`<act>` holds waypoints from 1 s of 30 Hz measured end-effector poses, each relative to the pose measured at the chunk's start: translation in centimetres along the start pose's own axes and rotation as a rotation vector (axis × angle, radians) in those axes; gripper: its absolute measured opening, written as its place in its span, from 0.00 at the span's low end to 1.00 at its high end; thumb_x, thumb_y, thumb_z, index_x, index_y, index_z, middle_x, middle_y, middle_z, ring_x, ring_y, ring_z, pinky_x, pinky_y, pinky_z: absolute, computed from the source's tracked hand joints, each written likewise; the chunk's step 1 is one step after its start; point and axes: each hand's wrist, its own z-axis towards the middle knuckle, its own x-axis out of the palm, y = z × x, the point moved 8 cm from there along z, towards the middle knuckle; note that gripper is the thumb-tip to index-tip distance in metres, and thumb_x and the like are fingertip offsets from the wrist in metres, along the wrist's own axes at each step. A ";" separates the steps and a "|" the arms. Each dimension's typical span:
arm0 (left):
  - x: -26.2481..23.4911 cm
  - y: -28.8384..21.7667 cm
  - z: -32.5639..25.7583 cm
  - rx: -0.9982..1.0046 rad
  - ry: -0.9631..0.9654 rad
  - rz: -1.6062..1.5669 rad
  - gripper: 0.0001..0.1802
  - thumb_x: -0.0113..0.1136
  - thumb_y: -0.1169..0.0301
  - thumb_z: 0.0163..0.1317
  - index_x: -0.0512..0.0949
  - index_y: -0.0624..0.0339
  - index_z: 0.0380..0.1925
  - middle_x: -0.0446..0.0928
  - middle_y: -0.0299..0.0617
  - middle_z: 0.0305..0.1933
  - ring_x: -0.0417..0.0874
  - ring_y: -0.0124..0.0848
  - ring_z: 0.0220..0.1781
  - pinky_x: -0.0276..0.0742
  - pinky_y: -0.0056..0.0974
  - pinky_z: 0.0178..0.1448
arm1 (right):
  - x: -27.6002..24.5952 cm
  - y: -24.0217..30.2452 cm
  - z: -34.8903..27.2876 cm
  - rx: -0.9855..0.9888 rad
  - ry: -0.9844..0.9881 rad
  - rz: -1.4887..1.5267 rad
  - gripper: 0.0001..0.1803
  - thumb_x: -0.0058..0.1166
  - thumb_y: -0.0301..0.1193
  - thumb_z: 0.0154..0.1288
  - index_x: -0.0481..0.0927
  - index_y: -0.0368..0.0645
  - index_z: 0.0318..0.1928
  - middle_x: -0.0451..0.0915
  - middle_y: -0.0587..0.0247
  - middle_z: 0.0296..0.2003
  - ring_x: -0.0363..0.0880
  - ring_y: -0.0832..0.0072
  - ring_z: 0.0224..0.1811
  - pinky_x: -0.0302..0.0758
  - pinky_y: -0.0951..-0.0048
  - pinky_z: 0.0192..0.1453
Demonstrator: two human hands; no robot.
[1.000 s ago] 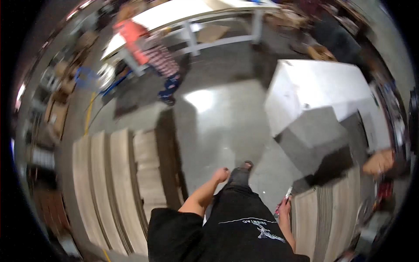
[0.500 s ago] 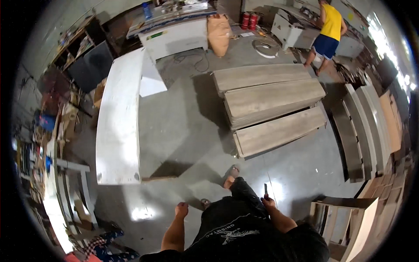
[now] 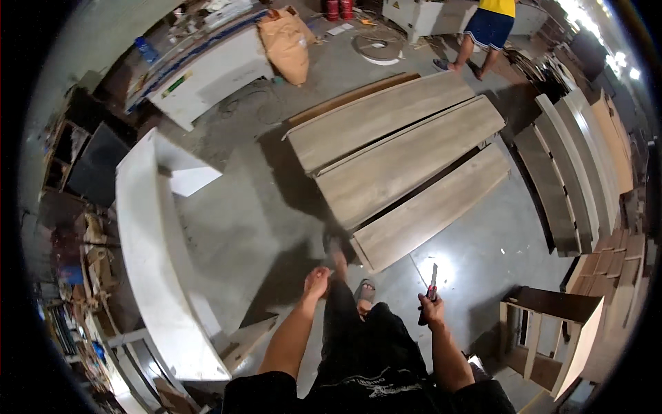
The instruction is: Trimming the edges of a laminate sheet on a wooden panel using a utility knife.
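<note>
My right hand [image 3: 433, 310] is closed around a slim red-and-grey utility knife [image 3: 431, 284] that points up and away from me. My left hand [image 3: 317, 281] hangs empty in front of my body, fingers loosely curled, over the concrete floor. Just ahead of my feet lie three long stacks of grey-brown wooden boards [image 3: 400, 162], their near ends closest to my left foot [image 3: 365, 290]. Neither hand touches the boards.
A long white panel [image 3: 148, 255] stands at my left. A small open wooden cabinet [image 3: 548, 334] sits at my right, with more boards [image 3: 572, 165] stacked beyond it. A person in a yellow shirt and blue shorts [image 3: 489, 27] stands far ahead near a tan sack [image 3: 286, 41].
The view has swung round across the workshop and drawn closer to the board stacks. My right hand has come up with the knife; my left hand has lifted a little.
</note>
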 end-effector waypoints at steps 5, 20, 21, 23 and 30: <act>3.9 -9.8 19.2 0.002 0.086 0.002 0.29 0.44 0.47 0.76 0.82 0.63 0.47 0.84 0.58 0.50 0.84 0.53 0.56 0.77 0.53 0.59 | -2.4 -1.3 0.1 0.222 -0.183 -0.220 0.18 0.68 0.39 0.65 0.81 0.34 0.36 0.81 0.61 0.26 0.80 0.75 0.27 0.79 0.65 0.34; 2.8 -3.6 38.1 -0.569 0.327 -0.429 0.37 0.62 0.34 0.63 0.71 0.55 0.51 0.76 0.43 0.46 0.78 0.35 0.42 0.75 0.45 0.35 | 16.2 17.9 9.9 0.520 0.080 -0.441 0.25 0.69 0.46 0.62 0.81 0.36 0.45 0.83 0.60 0.30 0.84 0.72 0.30 0.80 0.64 0.37; 2.1 -4.9 36.3 -0.487 0.263 -0.493 0.37 0.61 0.34 0.64 0.71 0.58 0.51 0.76 0.44 0.48 0.79 0.35 0.45 0.77 0.46 0.41 | 17.0 18.4 11.6 0.463 0.079 -0.420 0.23 0.69 0.44 0.62 0.80 0.36 0.42 0.82 0.60 0.29 0.84 0.73 0.30 0.81 0.64 0.37; 0.8 -9.8 31.9 -0.347 0.229 -0.496 0.40 0.59 0.38 0.68 0.72 0.65 0.59 0.78 0.49 0.61 0.81 0.41 0.55 0.76 0.46 0.56 | 17.1 21.2 13.6 0.362 0.016 -0.329 0.20 0.69 0.42 0.62 0.80 0.37 0.39 0.81 0.61 0.28 0.83 0.73 0.30 0.82 0.65 0.37; -8.7 -5.6 17.3 -0.550 0.044 -0.568 0.30 0.55 0.53 0.77 0.73 0.67 0.66 0.77 0.51 0.66 0.77 0.42 0.65 0.74 0.42 0.65 | 14.9 18.5 20.6 0.216 -0.236 -0.020 0.22 0.71 0.40 0.61 0.82 0.39 0.50 0.87 0.58 0.37 0.86 0.70 0.34 0.81 0.66 0.37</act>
